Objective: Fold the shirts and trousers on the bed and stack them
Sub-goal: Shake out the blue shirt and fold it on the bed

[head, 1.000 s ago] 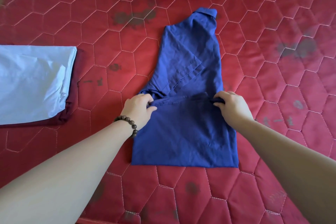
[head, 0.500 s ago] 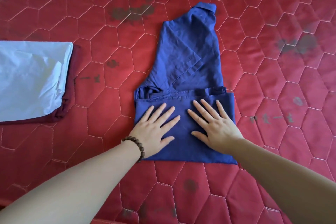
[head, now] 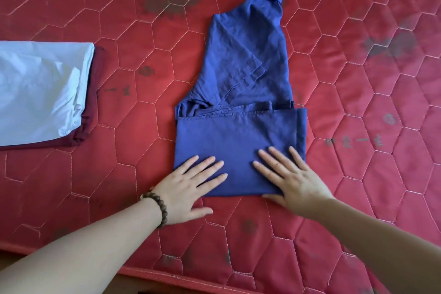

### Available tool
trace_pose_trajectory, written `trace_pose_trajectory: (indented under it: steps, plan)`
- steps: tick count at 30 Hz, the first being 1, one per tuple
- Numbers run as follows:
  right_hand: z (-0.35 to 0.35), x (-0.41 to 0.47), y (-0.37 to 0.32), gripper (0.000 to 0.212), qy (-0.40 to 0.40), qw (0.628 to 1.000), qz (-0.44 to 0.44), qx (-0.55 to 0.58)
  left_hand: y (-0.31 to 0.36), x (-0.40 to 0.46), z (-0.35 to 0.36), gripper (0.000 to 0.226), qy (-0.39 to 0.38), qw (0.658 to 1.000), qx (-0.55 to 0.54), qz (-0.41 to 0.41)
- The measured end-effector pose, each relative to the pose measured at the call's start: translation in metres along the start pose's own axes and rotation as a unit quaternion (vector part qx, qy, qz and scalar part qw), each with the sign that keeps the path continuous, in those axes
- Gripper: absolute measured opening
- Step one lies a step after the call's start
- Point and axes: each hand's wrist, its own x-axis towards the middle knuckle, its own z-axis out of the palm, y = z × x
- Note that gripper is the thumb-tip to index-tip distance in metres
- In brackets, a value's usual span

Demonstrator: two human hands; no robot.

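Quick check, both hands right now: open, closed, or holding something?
Left hand: open, fingers straight, lying flat on the blue shirt.
Right hand: open, fingers spread, flat on the same shirt.

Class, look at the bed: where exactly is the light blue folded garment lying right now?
In the head view, the light blue folded garment lies at the left edge of the red mattress, on top of a folded maroon garment, left of the blue shirt.

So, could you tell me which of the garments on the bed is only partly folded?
The dark blue shirt under both hands; its collar end lies unfolded, while the light blue garment and maroon garment are stacked.
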Motion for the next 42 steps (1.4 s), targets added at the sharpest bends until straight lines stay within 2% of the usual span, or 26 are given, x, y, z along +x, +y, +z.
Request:
trace_pose_trajectory:
  steps: [3, 6, 9, 11, 13, 15, 17, 19, 21, 23, 26, 29, 33, 36, 37, 39, 40, 42]
  plan:
    - [-0.008, -0.014, 0.017, 0.070, -0.020, 0.995, 0.100, 0.016, -0.012, -0.009, -0.004, 0.074, 0.004, 0.998, -0.001, -0.059]
    - [-0.009, -0.023, 0.014, 0.072, -0.007, 0.997, 0.071, 0.020, -0.018, -0.016, -0.009, 0.057, 0.044, 0.998, 0.001, -0.049]
    - [-0.012, -0.031, 0.008, 0.067, 0.025, 0.999, 0.035, 0.021, -0.021, -0.015, -0.023, 0.051, 0.069, 0.996, -0.031, -0.047]
    - [-0.019, -0.031, 0.008, 0.056, 0.048, 0.998, 0.048, 0.012, -0.023, -0.014, -0.029, 0.062, 0.041, 0.992, -0.098, -0.076]
    - [-0.030, -0.025, 0.008, 0.054, 0.034, 0.996, 0.074, 0.044, -0.023, -0.018, -0.033, 0.060, 0.036, 0.963, -0.223, -0.146]
    - [-0.042, -0.024, 0.009, 0.059, -0.016, 0.982, 0.125, 0.141, -0.021, -0.023, -0.047, 0.050, 0.045, 0.904, -0.350, -0.241]
    - [-0.062, -0.027, 0.008, 0.053, -0.045, 0.943, 0.205, 0.260, -0.022, -0.027, -0.068, 0.035, 0.051, 0.859, -0.418, -0.292]
    - [-0.084, -0.033, 0.006, 0.034, -0.027, 0.900, 0.274, 0.339, -0.023, -0.033, -0.089, 0.021, 0.066, 0.832, -0.456, -0.310]
    - [-0.108, -0.037, 0.005, 0.013, 0.012, 0.863, 0.313, 0.397, -0.022, -0.042, -0.111, 0.033, 0.075, 0.806, -0.484, -0.332]
    - [-0.131, -0.041, 0.005, 0.027, 0.030, 0.840, 0.331, 0.429, -0.021, -0.051, -0.131, 0.041, 0.102, 0.782, -0.506, -0.350]
    - [-0.162, -0.046, 0.003, 0.021, 0.064, 0.805, 0.347, 0.477, -0.018, -0.056, -0.157, 0.045, 0.154, 0.754, -0.510, -0.385]
    - [-0.179, -0.038, 0.001, 0.026, 0.107, 0.781, 0.378, 0.485, -0.020, -0.048, -0.172, 0.043, 0.190, 0.731, -0.508, -0.413]
    - [-0.183, -0.006, 0.007, 0.036, 0.164, 0.738, 0.419, 0.503, -0.036, -0.025, -0.171, 0.047, 0.221, 0.693, -0.505, -0.465]
    - [-0.172, 0.019, 0.014, 0.039, 0.179, 0.704, 0.429, 0.537, -0.054, -0.007, -0.159, 0.051, 0.224, 0.679, -0.491, -0.497]
    - [-0.168, 0.026, 0.014, 0.036, 0.171, 0.700, 0.421, 0.550, -0.060, -0.001, -0.153, 0.050, 0.223, 0.676, -0.492, -0.501]
    - [-0.158, 0.040, 0.015, 0.016, 0.131, 0.719, 0.392, 0.558, -0.072, 0.010, -0.140, 0.049, 0.216, 0.678, -0.493, -0.501]
    - [-0.152, 0.047, 0.017, 0.012, 0.118, 0.734, 0.384, 0.548, -0.077, 0.014, -0.134, 0.049, 0.211, 0.680, -0.493, -0.499]
    - [-0.144, 0.062, 0.027, 0.013, 0.139, 0.751, 0.381, 0.521, -0.090, 0.024, -0.123, 0.051, 0.208, 0.673, -0.504, -0.500]
